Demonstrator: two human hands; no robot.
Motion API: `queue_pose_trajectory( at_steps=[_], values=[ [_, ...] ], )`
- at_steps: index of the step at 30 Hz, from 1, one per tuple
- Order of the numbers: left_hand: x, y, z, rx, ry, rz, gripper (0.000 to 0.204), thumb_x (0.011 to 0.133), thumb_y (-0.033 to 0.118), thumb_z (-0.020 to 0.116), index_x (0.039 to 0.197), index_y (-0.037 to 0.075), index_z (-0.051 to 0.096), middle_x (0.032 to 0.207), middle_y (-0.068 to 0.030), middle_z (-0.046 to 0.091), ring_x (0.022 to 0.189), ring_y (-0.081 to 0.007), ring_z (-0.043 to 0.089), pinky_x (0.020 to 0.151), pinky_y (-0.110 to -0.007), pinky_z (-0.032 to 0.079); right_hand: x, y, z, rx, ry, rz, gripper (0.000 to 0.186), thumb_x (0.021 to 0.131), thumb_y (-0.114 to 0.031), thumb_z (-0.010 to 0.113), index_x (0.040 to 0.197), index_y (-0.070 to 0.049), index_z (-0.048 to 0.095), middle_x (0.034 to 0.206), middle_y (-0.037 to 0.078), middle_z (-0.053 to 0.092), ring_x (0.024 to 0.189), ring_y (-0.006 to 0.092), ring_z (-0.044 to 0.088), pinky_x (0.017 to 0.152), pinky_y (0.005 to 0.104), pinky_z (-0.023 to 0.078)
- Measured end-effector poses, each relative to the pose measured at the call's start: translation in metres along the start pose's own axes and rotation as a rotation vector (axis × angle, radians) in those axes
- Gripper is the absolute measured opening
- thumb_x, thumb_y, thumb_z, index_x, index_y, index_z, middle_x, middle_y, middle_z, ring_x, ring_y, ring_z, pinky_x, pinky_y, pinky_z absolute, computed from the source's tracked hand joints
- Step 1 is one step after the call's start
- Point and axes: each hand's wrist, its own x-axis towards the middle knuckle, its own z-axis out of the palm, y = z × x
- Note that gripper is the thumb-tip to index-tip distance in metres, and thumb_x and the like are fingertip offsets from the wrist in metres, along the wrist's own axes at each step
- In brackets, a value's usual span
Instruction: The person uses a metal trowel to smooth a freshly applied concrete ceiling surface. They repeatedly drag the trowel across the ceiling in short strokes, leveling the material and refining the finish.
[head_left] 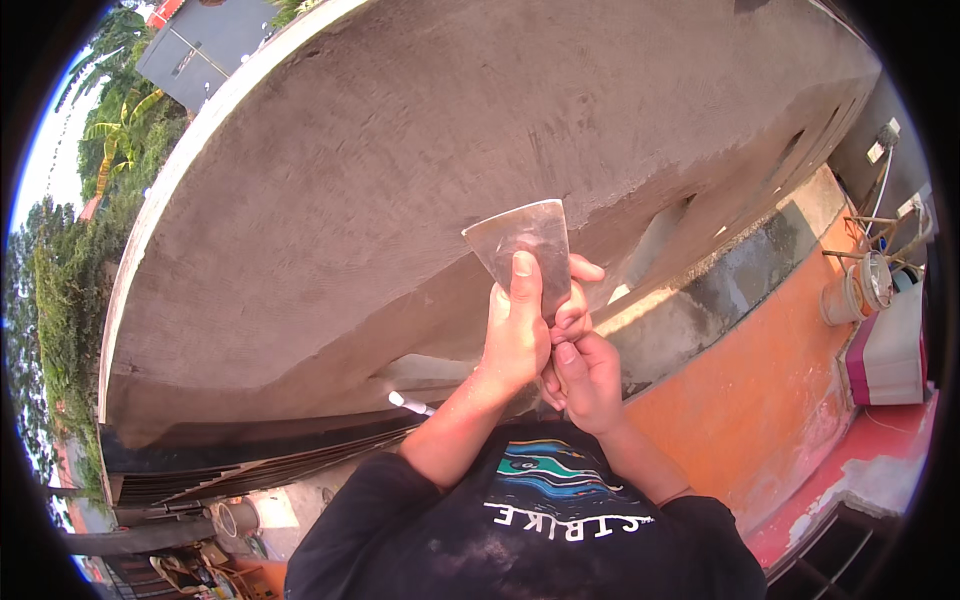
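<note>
My left hand [515, 330] grips a wide steel scraper [515, 222], with the thumb pressed flat on its blade and the fingers curled behind it. My right hand [585, 385] is closed just below, touching the left one; what its fingertips hold is hidden. The blade stands out in front of a broad grey plastered wall [350, 150]. A white cylindrical object [408, 402] shows beside my left forearm.
An orange-painted floor [710, 380] lies below at the right, with buckets [840, 300], a wooden frame and a white-and-magenta sack [888, 355]. Trees and a grey building show beyond the wall's pale edge. Another bucket [238, 517] and clutter are at lower left.
</note>
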Motion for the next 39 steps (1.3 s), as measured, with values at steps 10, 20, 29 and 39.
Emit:
queue_pose_trajectory(
  at_steps=[10, 20, 29, 39],
  values=[
    [-0.008, -0.028, -0.002, -0.035, 0.032, -0.111, 0.067, 0.104, 0.057, 0.027, 0.103, -0.002, 0.057, 0.059, 0.0011, 0.038, 0.051, -0.0086, 0.036, 0.05, -0.026, 0.037, -0.02, 0.009, -0.018, -0.026, 0.082, 0.142, 0.022, 0.106, -0.025, 0.044, 0.109, -0.005, 0.05, 0.064, 0.005, 0.05, 0.045, 0.0089, 0.042, 0.042, 0.023, 0.039],
    [0.008, 0.02, -0.004, 0.013, -0.039, 0.001, 0.075, 0.1, 0.064, 0.03, 0.1, -0.004, 0.062, 0.061, 0.0024, 0.043, 0.055, -0.0063, 0.043, 0.05, -0.022, 0.038, 0.018, -0.007, 0.006, -0.121, -0.006, -0.054, 0.027, 0.105, -0.03, 0.046, 0.107, -0.003, 0.051, 0.063, 0.005, 0.049, 0.045, 0.0088, 0.042, 0.042, 0.0232, 0.038],
    [0.0, -0.015, 0.001, -0.021, -0.011, -0.121, 0.07, 0.103, 0.059, 0.026, 0.101, -0.003, 0.058, 0.061, 0.0006, 0.04, 0.051, -0.0092, 0.039, 0.049, -0.026, 0.037, -0.012, -0.002, -0.007, 0.018, 0.02, 0.059, 0.021, 0.105, -0.022, 0.047, 0.11, -0.002, 0.052, 0.068, 0.003, 0.049, 0.05, 0.0071, 0.042, 0.046, 0.0217, 0.039],
    [0.005, 0.01, -0.019, 0.076, -0.109, 0.061, 0.074, 0.1, 0.064, 0.032, 0.101, -0.004, 0.061, 0.061, 0.0023, 0.043, 0.056, -0.0063, 0.042, 0.052, -0.022, 0.038, 0.01, 0.007, -0.001, 0.027, 0.015, 0.08, 0.019, 0.104, -0.022, 0.049, 0.109, -0.004, 0.051, 0.065, 0.003, 0.048, 0.051, 0.0075, 0.043, 0.045, 0.0229, 0.038]
  ],
)
